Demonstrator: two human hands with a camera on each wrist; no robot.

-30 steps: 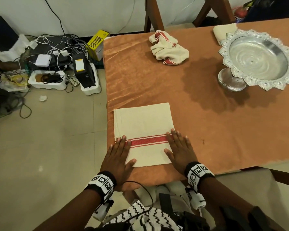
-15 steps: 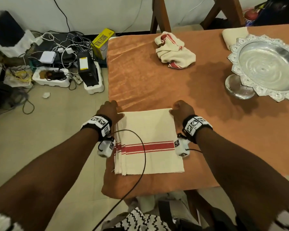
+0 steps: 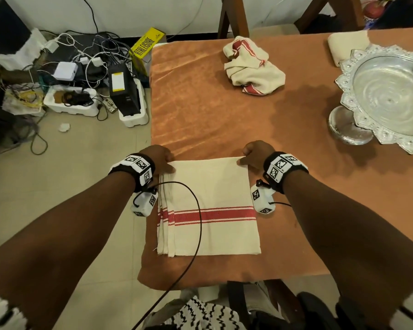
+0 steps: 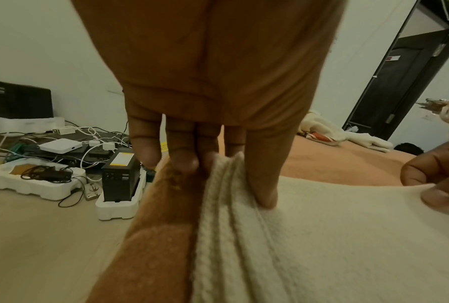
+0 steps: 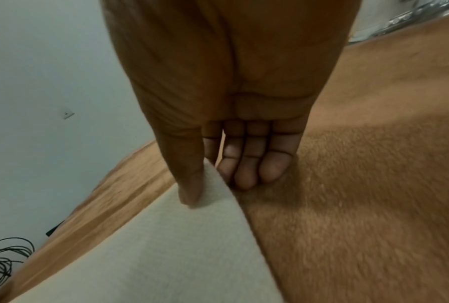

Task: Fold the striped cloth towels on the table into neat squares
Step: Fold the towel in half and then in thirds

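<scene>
The folded cream cloth towel with a red stripe (image 3: 208, 206) is lying on the orange-covered bench (image 3: 224, 120), its far corners pinched by the left hand (image 3: 159, 158) and right hand (image 3: 256, 152), thumb over fingers in each grip. Beyond the grips, a crumpled striped towel (image 3: 252, 65) and an ornate silver pedestal tray (image 3: 386, 91) are sitting apart. A black cable (image 3: 197, 210) is trailing across the towel. Only the left wrist view is showing the stacked layer edges (image 4: 226, 205).

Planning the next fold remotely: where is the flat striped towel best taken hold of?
Take the striped towel by its two far corners, coming from the near side. The left hand and right hand already pinch them. Layers stack there, so each grip should catch all of them.
</scene>
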